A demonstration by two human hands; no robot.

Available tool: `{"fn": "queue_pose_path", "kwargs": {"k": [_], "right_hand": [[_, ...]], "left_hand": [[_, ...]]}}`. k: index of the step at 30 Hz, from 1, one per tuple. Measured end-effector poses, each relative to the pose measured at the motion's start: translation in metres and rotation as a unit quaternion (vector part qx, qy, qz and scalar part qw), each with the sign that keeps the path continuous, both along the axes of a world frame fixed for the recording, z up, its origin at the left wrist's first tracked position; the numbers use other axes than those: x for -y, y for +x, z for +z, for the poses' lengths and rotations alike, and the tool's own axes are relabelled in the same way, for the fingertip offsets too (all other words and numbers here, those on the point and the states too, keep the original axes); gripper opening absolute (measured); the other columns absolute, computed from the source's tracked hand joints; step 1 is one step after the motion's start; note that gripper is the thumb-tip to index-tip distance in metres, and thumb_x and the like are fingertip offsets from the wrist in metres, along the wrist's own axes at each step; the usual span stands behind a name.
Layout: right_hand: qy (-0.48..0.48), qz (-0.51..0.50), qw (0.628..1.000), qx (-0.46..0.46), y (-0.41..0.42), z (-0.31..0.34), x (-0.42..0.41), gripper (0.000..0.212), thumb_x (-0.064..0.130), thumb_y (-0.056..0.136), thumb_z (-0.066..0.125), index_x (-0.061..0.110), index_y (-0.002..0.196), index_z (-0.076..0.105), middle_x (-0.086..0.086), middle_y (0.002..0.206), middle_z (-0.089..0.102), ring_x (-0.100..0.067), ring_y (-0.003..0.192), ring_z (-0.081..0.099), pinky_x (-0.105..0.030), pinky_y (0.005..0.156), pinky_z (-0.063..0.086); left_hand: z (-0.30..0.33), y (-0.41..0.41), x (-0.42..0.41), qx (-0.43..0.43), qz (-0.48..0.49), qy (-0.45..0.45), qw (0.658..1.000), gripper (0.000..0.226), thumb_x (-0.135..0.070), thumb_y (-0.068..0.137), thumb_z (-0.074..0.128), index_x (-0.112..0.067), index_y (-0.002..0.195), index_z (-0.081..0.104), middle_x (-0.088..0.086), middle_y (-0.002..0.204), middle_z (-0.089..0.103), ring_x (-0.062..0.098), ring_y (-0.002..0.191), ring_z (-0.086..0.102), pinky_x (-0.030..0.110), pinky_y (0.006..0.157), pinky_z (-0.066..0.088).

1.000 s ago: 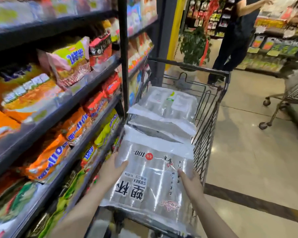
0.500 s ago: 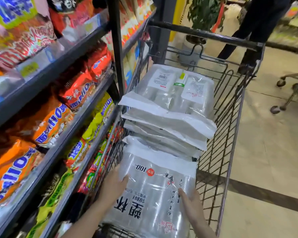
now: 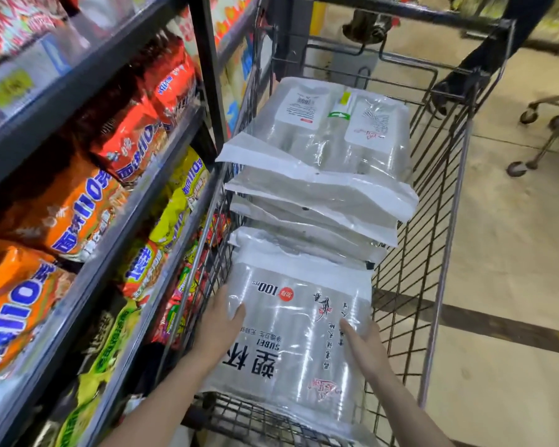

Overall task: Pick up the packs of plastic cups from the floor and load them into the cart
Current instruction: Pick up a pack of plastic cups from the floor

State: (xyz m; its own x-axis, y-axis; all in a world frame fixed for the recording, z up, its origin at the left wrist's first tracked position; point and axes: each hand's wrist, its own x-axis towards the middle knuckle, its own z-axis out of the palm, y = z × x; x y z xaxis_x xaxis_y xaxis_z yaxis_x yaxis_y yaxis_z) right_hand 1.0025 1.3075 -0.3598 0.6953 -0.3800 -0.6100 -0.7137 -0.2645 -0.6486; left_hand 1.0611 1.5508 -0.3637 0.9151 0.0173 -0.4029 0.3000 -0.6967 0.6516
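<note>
Wire cart (image 3: 446, 240) parked right beside the snack shelf (image 3: 88, 285), loaded with stacked cup packs (image 3: 320, 175), another pack (image 3: 291, 337) at the near end.

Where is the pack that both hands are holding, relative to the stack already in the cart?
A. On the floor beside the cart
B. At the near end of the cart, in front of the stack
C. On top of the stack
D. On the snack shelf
B: the left hand and right hand hold the pack of cups by its sides inside the cart, nearer the camera than the stack.
</note>
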Motion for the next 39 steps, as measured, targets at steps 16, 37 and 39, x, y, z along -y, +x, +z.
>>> {"fn": "queue_pose_path", "kwargs": {"k": [16,37,39], "right_hand": [[-0.266,0.19,0.941,0.091,0.045,0.119,0.007,0.058,0.04,0.089,0.055,0.011,0.135,0.038,-0.013,0.128,0.052,-0.028,0.111,0.054,-0.034,0.086,0.047],[-0.255,0.555,0.676,0.413,0.011,0.329,-0.109,0.057,0.051,0.087,0.052,0.012,0.127,0.042,-0.012,0.125,0.053,-0.031,0.116,0.052,-0.041,0.089,0.047],[-0.215,0.592,0.644,0.434,-0.02,0.337,-0.131,0.056,0.05,0.087,0.052,0.012,0.127,0.042,-0.012,0.124,0.054,-0.031,0.115,0.053,-0.041,0.088,0.047]], "left_hand": [[0.106,0.026,-0.022,0.15,-0.085,0.112,0.979,0.047,-0.024,0.091,0.05,-0.009,0.135,0.041,0.015,0.133,0.048,0.029,0.123,0.047,0.039,0.099,0.04],[0.305,-0.277,-0.09,0.225,0.396,0.303,0.837,0.035,-0.034,0.089,0.054,-0.015,0.116,0.044,0.001,0.095,0.067,0.03,0.095,0.064,0.038,0.074,0.049],[0.313,-0.331,-0.08,0.216,0.456,0.316,0.804,0.037,-0.034,0.089,0.054,-0.015,0.119,0.043,-0.001,0.09,0.067,0.029,0.091,0.065,0.036,0.071,0.049]]}}
